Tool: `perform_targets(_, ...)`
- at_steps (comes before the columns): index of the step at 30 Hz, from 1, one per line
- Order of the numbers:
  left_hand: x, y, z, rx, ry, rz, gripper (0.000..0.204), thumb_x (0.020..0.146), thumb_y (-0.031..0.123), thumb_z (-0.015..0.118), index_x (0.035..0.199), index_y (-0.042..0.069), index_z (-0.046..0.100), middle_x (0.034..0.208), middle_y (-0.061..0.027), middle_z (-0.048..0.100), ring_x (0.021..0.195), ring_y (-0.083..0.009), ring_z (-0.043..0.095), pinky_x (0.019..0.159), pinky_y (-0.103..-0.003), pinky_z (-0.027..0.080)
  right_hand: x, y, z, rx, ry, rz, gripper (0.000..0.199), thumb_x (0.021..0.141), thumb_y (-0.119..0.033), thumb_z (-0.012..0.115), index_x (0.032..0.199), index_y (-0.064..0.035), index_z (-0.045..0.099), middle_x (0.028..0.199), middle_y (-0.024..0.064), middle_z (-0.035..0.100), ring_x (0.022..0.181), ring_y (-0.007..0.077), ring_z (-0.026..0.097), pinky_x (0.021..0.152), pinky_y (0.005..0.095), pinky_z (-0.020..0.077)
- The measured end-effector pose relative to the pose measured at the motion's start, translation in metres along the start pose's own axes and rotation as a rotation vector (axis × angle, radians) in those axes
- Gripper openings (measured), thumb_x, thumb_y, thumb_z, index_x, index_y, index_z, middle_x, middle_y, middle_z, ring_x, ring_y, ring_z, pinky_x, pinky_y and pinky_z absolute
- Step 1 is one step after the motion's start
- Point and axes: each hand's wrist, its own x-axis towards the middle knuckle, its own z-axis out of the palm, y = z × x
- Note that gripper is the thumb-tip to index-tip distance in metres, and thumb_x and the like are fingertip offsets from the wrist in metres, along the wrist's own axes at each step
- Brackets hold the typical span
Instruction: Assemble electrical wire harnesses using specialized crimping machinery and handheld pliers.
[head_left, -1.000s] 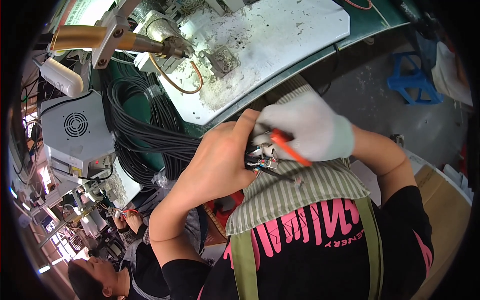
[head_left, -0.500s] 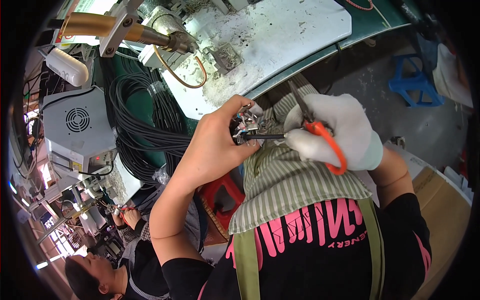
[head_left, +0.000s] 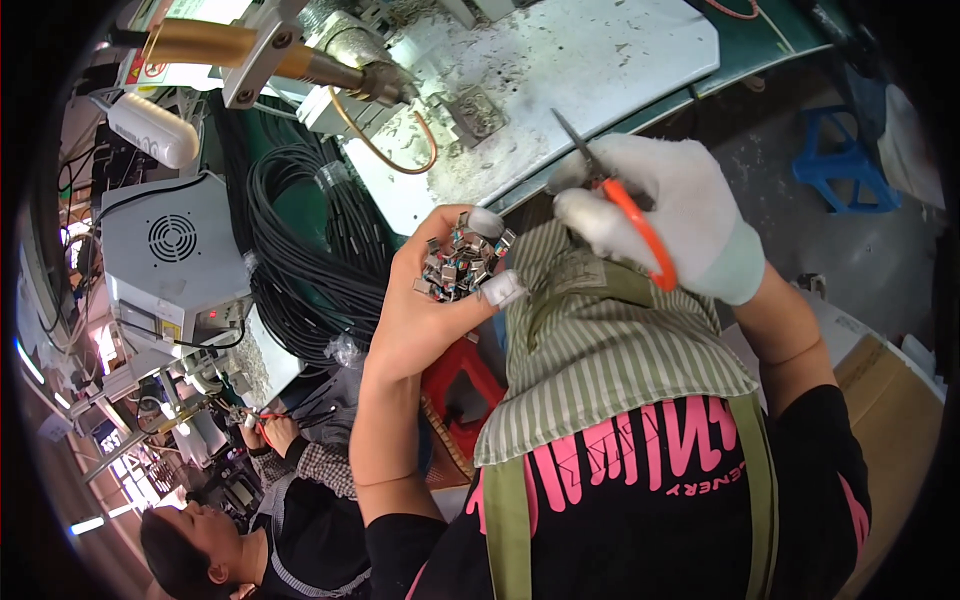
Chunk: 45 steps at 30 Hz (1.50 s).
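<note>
Two hands at work above a striped apron (head_left: 610, 370).

Left hand (head_left: 440, 310): bare, palm up, cupped about a cluster of small metal connectors (head_left: 462, 265); two fingertips carry white caps (head_left: 503, 288). Connectors lie in the palm and against the fingers, between thumb and capped fingertips.

Right hand (head_left: 680, 215): white glove, closed on orange-handled snips (head_left: 625, 205), the dark blades pointing up and away from the left hand.

Edges and room: a gap lies between the hands, snips well clear of the connectors. Beyond both hands runs the edge of a pale, debris-strewn bench (head_left: 560, 90). Above the left hand a brass-coloured nozzle (head_left: 270, 55) with a copper loop (head_left: 390, 140). To the outside of the left hand, a coil of black cable (head_left: 310, 250) and a grey fan box (head_left: 170, 250). Below the left wrist, a red stool (head_left: 460, 385). Right of the right hand, bare floor and a blue stool (head_left: 845, 160).

Change from half a second ago: the hands then met, snips at the connectors; now the right hand has lifted up and away, and the left has opened its palm upward.

Connectors, appearance: many short silvery shells, jumbled, with flecks of red and blue at their ends; too small to tell more.

Another person (head_left: 250, 520) sits well below the left elbow.
</note>
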Motion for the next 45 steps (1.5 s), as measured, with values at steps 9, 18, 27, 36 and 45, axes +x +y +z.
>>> perform_targets(9, -0.006, 0.004, -0.002, -0.264, 0.087, 0.03, 0.04, 0.074, 0.0, 0.069, 0.109, -0.002, 0.052, 0.09, -0.0046, 0.06, 0.08, -0.0096, 0.057, 0.076, -0.024, 0.047, 0.014, 0.002, 0.027, 0.122, -0.023, 0.137, 0.016, 0.078, -0.013, 0.063, 0.087, 0.0003, 0.063, 0.061, 0.0051, 0.057, 0.053, 0.006, 0.054, 0.05, 0.0211, 0.0432)
perform_targets(18, -0.004, 0.001, -0.018, -0.613, -0.036, 0.129, 0.024, 0.08, 0.001, 0.063, 0.101, -0.004, 0.053, 0.083, -0.0079, 0.057, 0.067, -0.0131, 0.054, 0.064, -0.028, 0.045, -0.005, 0.014, 0.03, -0.479, -0.182, -0.625, 0.031, 0.064, -0.023, 0.076, 0.087, -0.0068, 0.064, 0.058, 0.003, 0.054, 0.047, 0.0122, 0.052, 0.044, 0.0248, 0.0409)
perform_targets(27, -0.007, 0.009, -0.012, -0.815, 0.014, 0.119, 0.02, 0.084, 0.007, 0.061, 0.099, -0.004, 0.053, 0.079, -0.008, 0.055, 0.063, -0.0125, 0.048, 0.059, -0.027, 0.039, -0.001, 0.049, 0.1, -0.464, 0.138, -0.905, 0.028, 0.061, -0.021, 0.075, 0.082, -0.0078, 0.063, 0.057, 0.0036, 0.053, 0.049, 0.016, 0.056, 0.044, 0.0273, 0.0425)
perform_targets(36, -0.011, 0.007, -0.006, -0.126, -0.032, 0.267, 0.021, 0.083, 0.001, 0.059, 0.102, -0.003, 0.053, 0.084, -0.005, 0.058, 0.075, -0.0109, 0.057, 0.07, -0.024, 0.046, -0.021, -0.015, 0.02, 0.38, -0.045, 0.326, 0.012, 0.076, -0.009, 0.064, 0.083, -0.0009, 0.059, 0.059, 0.0038, 0.056, 0.05, 0.0129, 0.058, 0.048, 0.0258, 0.0448)
perform_targets(45, -0.017, 0.01, 0.001, 0.116, -0.042, 0.212, 0.03, 0.076, -0.003, 0.064, 0.104, -0.003, 0.054, 0.089, -0.0061, 0.061, 0.077, -0.0108, 0.06, 0.071, -0.023, 0.047, -0.006, -0.009, 0.009, 0.318, -0.049, 0.327, 0.015, 0.08, -0.011, 0.059, 0.083, 0.0032, 0.058, 0.06, 0.0049, 0.059, 0.053, 0.0098, 0.058, 0.049, 0.0249, 0.0455)
